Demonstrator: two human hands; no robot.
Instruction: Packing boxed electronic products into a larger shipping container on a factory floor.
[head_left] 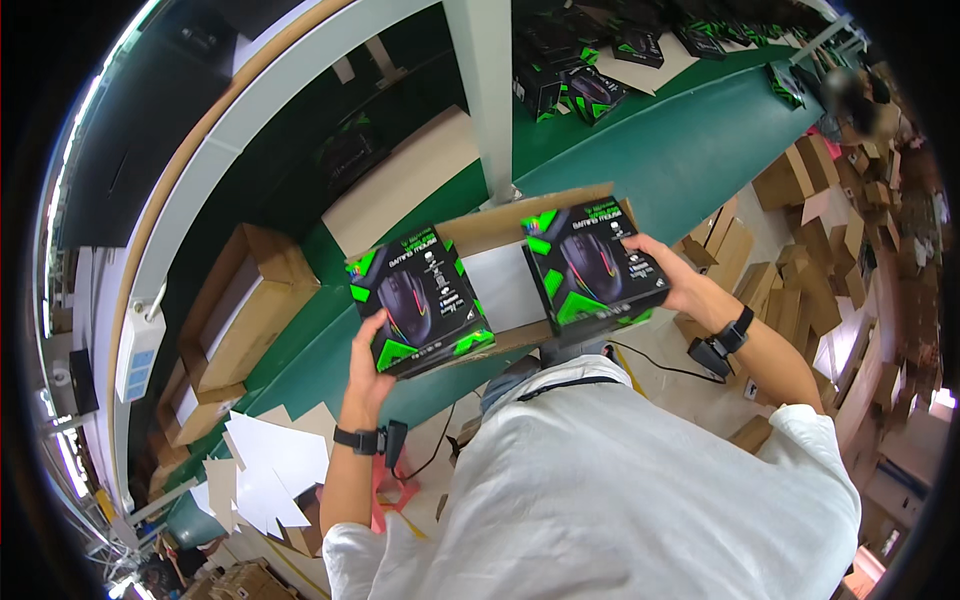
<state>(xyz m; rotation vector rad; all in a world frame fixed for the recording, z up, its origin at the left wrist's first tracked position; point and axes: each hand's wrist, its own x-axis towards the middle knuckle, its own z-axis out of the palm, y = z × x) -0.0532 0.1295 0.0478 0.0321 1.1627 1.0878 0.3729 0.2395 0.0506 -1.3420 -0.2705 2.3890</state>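
Observation:
My left hand (368, 352) grips a black and green mouse box (420, 295) by its near left side, thumb on the front. A second, matching mouse box (592, 258) is in my right hand (672, 272), held at its right side with the thumb over the face. Both boxes are tilted, their printed fronts facing up, and a gap separates them. Beneath them stands an open brown carton (510, 212), its pale inside (500, 287) showing through the gap. Most of the fingers are hidden behind the boxes.
A green workbench (660, 160) runs across, with more mouse boxes (592, 92) at the far side. A grey post (485, 100) rises behind the carton. Open cartons (255, 310) and white sheets (275, 470) lie to the left. Flattened brown cartons (800, 290) crowd the right.

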